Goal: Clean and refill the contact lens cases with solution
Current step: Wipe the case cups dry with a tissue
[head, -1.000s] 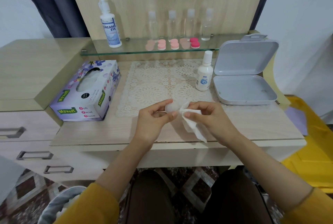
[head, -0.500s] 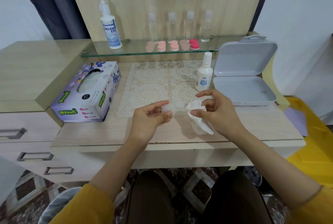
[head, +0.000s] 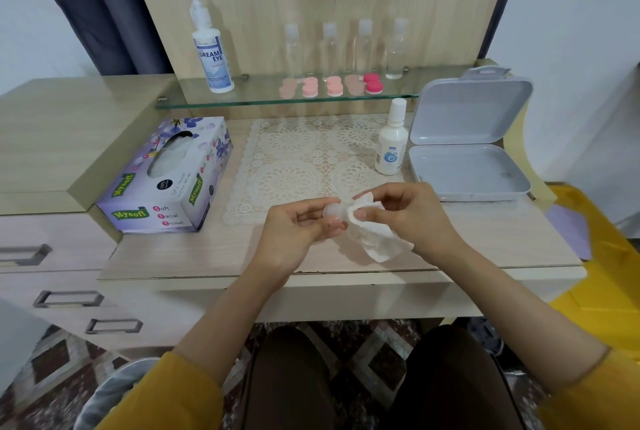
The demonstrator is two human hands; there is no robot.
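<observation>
My left hand (head: 298, 232) pinches a small clear contact lens case (head: 331, 212) above the desk's front edge. A crumpled white tissue (head: 372, 235) is held in my right hand (head: 408, 213), with the thumb pressing it against the right end of the case. A small white solution bottle (head: 391, 140) stands just behind my hands. Several pink lens cases (head: 334, 86) lie in a row on the glass shelf (head: 256, 97), where a tall Dream Eye solution bottle (head: 211, 48) stands at the left.
A purple tissue box (head: 166, 180) sits at the left of the desk beside a lace mat (head: 304, 159). An open grey plastic box (head: 471, 152) lies at the right. Several clear empty bottles (head: 346, 48) line the shelf's back. A yellow bin (head: 602, 277) stands right of the desk.
My right hand shifted the tissue around the case's right end, lifting away half a second ago and then pressing back onto it. My left hand kept holding the case.
</observation>
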